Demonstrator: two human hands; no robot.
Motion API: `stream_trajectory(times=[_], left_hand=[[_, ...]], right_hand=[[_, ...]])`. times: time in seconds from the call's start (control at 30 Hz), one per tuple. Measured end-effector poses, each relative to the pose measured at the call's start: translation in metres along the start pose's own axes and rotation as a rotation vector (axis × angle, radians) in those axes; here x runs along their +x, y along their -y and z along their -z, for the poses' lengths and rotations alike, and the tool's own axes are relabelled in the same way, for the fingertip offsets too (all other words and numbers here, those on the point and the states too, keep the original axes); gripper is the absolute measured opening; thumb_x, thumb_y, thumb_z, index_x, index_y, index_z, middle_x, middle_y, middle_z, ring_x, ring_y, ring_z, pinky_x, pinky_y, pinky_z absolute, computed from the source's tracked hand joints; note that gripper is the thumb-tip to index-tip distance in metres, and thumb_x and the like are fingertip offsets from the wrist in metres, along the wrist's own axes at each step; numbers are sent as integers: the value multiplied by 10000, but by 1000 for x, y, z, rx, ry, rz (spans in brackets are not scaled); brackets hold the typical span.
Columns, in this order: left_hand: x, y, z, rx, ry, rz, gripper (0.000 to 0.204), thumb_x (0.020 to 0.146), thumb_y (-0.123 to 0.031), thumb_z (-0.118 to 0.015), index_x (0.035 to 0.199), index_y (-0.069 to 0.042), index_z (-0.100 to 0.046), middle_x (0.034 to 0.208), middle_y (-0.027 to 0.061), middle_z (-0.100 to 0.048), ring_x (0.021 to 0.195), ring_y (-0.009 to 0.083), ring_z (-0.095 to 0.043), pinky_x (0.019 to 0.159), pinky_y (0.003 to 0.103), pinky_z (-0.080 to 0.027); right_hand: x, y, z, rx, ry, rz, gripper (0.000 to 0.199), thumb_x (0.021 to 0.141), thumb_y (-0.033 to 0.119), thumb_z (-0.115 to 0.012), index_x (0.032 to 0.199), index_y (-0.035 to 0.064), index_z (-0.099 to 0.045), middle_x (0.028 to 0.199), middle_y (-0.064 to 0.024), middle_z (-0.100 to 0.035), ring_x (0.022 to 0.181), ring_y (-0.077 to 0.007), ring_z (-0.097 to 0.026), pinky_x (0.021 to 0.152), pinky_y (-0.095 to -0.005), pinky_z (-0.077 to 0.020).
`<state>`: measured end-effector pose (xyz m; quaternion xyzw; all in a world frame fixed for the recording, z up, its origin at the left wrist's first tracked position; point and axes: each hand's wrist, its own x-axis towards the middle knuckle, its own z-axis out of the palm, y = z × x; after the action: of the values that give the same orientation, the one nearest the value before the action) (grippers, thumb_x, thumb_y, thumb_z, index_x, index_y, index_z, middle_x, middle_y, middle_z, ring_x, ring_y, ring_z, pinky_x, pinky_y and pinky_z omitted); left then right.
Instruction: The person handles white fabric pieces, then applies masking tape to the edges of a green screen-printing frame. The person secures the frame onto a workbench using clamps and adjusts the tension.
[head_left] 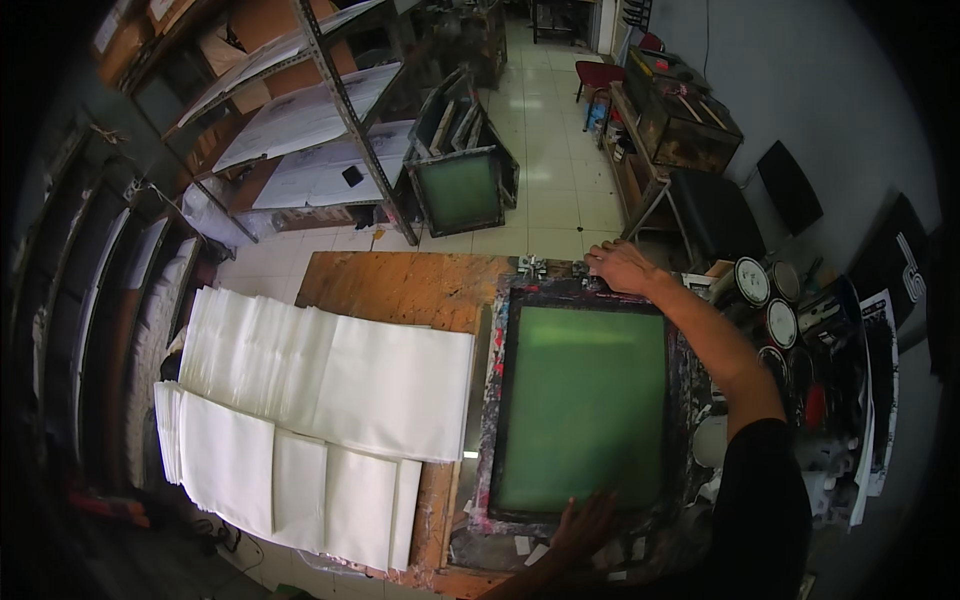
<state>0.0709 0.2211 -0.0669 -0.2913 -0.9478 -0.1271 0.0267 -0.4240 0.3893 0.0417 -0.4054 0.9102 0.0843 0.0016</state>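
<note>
A screen-printing frame (508, 400) with green mesh (590, 400) lies flat on the workbench in front of me. At its far edge my right hand (617, 268) is closed, with the fingertips curled down on a metal hinge clamp (592, 280). The fingers partly hide that clamp. A second hinge clamp (531, 266) sits to its left on the same edge. My left hand (588, 522) rests at the frame's near edge, dark and a little blurred, with its fingers spread and nothing in it.
Fanned stacks of white sheets (390, 385) cover the left of the wooden bench (390, 285). Paint cans (752, 283) crowd the right side. Beyond the bench, more screen frames (462, 190) lean by a metal shelf (345, 100). Small white pieces (537, 553) lie by the near edge.
</note>
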Motion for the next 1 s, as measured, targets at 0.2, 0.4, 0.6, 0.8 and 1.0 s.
stream_trajectory(times=[0.2, 0.4, 0.6, 0.8, 1.0], left_hand=[[-1, 4, 15, 76, 33, 6, 586, 979, -499, -558, 1458, -162, -546, 1454, -11, -584, 1329, 152, -542, 1128, 538, -344], [-18, -8, -20, -81, 130, 148, 599, 970, -444, -602, 1475, -132, -519, 1425, 77, -584, 1259, 233, -567, 1050, 557, -396], [-25, -8, -7, -132, 163, 148, 584, 987, -418, -594, 1475, -110, -504, 1446, 118, -560, 1256, 284, -559, 1018, 570, -414], [-24, -6, -5, -282, 346, 193, 654, 993, -457, -580, 1527, -112, -424, 1516, 133, -501, 1323, 302, -527, 1073, 617, -357], [-34, -9, -19, -247, 280, 235, 658, 977, -474, -601, 1515, -125, -450, 1521, 119, -501, 1322, 286, -532, 1095, 615, -334]], right_hand=[[-1, -30, -2, -130, -5, 354, 400, 996, 257, -567, 1350, 78, -512, 1274, -63, -563, 1169, -244, -570, 961, -410, -482], [22, -49, -20, -140, 58, 533, 301, 981, 256, -577, 1227, 88, -538, 1148, -46, -541, 1047, -228, -561, 932, -402, -480], [28, -62, -25, 1, -100, 709, 176, 982, 214, -570, 1117, 101, -580, 1030, -32, -539, 978, -219, -549, 882, -393, -478], [30, -66, -35, 95, -96, 655, 164, 997, 220, -551, 1117, 115, -588, 1009, -20, -537, 944, -224, -548, 875, -409, -486], [28, -64, -39, 39, -100, 558, 273, 1009, 318, -542, 1176, 103, -559, 1065, -26, -578, 965, -235, -599, 840, -401, -509]])
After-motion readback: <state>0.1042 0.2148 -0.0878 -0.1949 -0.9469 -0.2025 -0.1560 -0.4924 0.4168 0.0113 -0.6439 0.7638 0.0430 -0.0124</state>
